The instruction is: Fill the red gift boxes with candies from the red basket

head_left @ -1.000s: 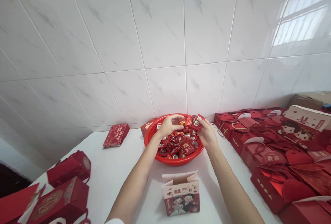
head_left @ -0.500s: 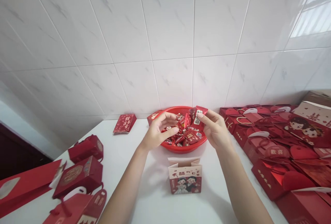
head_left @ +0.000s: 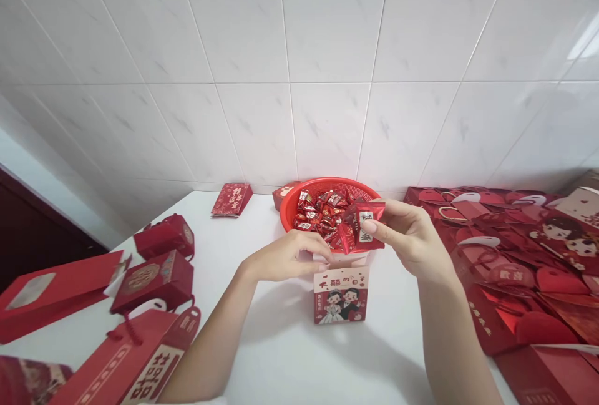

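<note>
In the head view my right hand (head_left: 414, 239) pinches red wrapped candies (head_left: 369, 230) between thumb and fingers, above the right front of a red plastic basket (head_left: 286, 221). More wrapped candies (head_left: 327, 205) lie heaped in that basket. An upright paper candy box (head_left: 340, 296), printed with a cartoon bride and groom, stands in front of it with its top open. My left hand (head_left: 290, 255) is at the box's upper left edge, thumb and fingers closed about the rim; some fingertips are hidden behind it. The held candies are just above and right of the box opening.
Rows of red gift boxes (head_left: 496, 274) fill the right side of the white table (head_left: 281, 342). To the left are red boxes (head_left: 152, 280), a red bag (head_left: 126, 355) and a flat red envelope-like packet (head_left: 60, 292). A folded red box (head_left: 231, 199) lies near the tiled wall (head_left: 253, 130).
My left hand has come down from over the basket to the candy box's rim. My right hand has brought the candies nearer the box. The view has shifted slightly.
</note>
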The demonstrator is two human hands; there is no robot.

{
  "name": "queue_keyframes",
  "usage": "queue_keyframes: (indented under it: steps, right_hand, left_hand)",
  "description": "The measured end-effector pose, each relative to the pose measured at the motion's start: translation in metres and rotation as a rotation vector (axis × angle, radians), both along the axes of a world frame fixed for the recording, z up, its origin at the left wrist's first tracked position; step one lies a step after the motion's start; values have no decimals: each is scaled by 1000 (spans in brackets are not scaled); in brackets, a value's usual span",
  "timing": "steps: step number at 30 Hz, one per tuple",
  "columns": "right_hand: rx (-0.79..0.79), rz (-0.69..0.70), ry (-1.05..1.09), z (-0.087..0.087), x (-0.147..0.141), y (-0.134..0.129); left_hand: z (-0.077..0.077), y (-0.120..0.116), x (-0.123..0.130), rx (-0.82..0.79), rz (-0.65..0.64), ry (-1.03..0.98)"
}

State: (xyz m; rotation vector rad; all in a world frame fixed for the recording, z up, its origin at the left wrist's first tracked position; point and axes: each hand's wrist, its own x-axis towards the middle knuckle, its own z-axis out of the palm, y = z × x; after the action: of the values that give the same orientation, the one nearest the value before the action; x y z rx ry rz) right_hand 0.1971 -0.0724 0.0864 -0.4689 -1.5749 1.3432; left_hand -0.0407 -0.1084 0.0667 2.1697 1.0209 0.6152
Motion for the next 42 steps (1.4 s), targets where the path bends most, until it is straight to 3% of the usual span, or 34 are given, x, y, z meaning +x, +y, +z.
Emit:
queue_keyframes:
  steps: [5,8,15,21,34,42]
  right_hand:
    - [17,3,-101,0,-2,2]
    - [91,-53,-218,1,-2,4]
    - [245,-129,-364,2,-4,8]
    - [264,-119,-382,1,-6,9]
    - [169,-54,-381,0,-10,8]
    - [209,-6,-411,-2,-13,8]
  left_hand:
    - [-8,4,7,-8,127,62]
    - [-11,7,11,-51,131,78]
    - [-14,11,9,-127,208,-51]
    - [-16,11,8,-243,274,-93]
    - [-13,10,10,-321,174,-180]
    - [-18,11,9,-325,207,-149]
